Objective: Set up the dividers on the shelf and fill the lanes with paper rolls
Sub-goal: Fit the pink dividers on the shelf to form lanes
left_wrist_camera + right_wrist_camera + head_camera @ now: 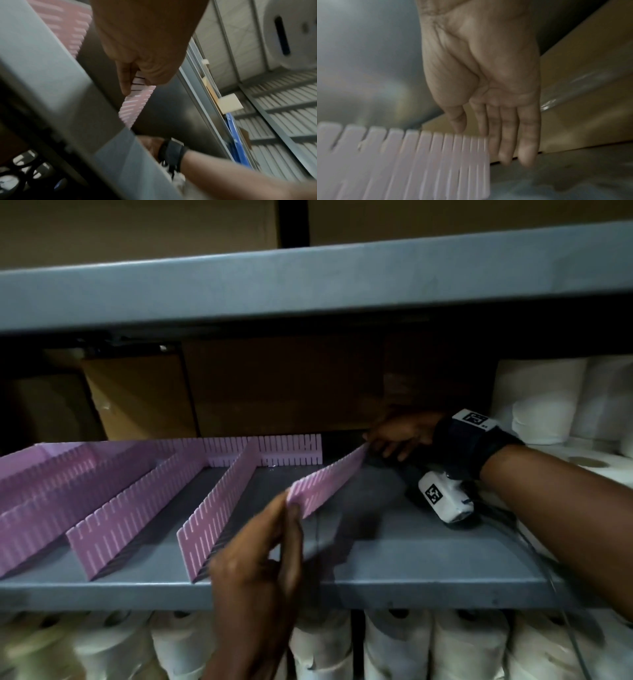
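Observation:
A loose pink slotted divider (329, 477) hangs at an angle just above the grey shelf (411, 559), right of the lanes. My left hand (286, 506) pinches its near end between thumb and fingers; the left wrist view shows that hand (135, 82) on the divider (133, 108). My right hand (375, 445) holds the far end near the back, where the thumb lies in front of the divider (419, 162) and the fingers (505, 142) behind. Several pink dividers (219, 508) stand slotted into a back strip (291, 450).
White paper rolls (394, 645) fill the shelf below, and more rolls (541, 402) are stacked at the right of this shelf. Cardboard boxes (274, 388) stand behind the back strip. The upper shelf (308, 285) hangs low overhead.

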Available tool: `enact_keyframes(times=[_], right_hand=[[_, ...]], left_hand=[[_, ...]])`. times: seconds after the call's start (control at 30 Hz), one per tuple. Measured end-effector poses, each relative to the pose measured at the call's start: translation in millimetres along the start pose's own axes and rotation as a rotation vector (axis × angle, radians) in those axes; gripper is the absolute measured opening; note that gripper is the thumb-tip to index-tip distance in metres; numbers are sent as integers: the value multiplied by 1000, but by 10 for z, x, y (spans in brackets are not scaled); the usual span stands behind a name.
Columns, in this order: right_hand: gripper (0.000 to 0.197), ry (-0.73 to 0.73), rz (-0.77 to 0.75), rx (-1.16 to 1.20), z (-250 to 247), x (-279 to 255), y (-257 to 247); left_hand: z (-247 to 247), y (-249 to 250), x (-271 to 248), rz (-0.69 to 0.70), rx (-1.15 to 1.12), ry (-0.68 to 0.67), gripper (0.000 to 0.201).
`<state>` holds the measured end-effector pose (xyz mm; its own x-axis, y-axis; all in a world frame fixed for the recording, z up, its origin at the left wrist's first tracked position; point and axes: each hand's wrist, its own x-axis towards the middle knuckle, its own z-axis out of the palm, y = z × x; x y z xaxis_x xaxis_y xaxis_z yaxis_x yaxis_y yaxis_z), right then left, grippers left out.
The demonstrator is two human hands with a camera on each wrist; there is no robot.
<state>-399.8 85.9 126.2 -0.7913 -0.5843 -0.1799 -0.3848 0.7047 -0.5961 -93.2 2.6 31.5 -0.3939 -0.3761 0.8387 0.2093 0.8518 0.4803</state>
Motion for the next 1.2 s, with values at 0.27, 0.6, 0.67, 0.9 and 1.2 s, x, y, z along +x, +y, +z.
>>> enact_keyframes(times=[0.27, 0.6, 0.67, 0.9, 1.2], right_hand=[[28, 89, -237, 456, 15, 256, -274], [17, -19, -388, 839, 111, 567, -515], [15, -28, -408, 855, 129, 614, -534], [15, -44, -427, 822, 210, 805, -547], [17, -49, -411, 707, 306, 906, -603]], left_hand=[[-235, 80, 189, -163, -193, 270, 25], [-429, 77, 407, -196, -100, 163, 28], [-412, 41, 418, -229, -93, 160, 26], [-313, -164, 494, -395, -53, 155, 47], [-324, -151, 456, -456, -58, 168, 41]])
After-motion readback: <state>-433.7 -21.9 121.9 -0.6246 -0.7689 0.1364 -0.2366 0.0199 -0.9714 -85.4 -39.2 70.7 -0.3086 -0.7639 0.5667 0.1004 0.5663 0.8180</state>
